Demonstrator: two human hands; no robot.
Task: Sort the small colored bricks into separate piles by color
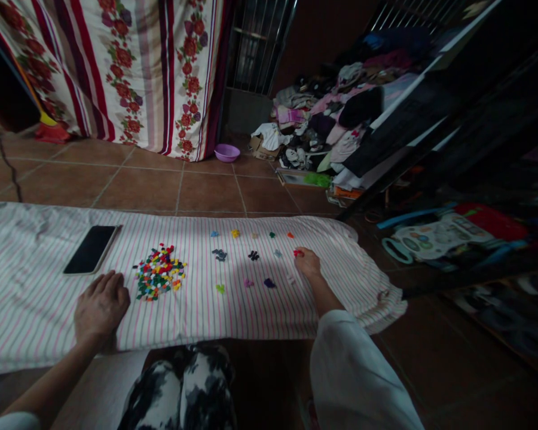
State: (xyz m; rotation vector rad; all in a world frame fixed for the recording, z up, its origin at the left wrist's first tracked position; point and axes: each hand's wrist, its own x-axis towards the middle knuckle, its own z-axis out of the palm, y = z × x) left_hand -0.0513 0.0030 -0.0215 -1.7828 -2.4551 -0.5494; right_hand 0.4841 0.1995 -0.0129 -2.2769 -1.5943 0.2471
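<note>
Some red pieces [296, 253] show at the right hand [309, 263], on striped cloth [251, 310].

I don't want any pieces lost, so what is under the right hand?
Striped cloth shows around the right hand, with red pieces at its fingertips. The hand hides what lies directly beneath, so more pieces there can't be ruled out.
</note>
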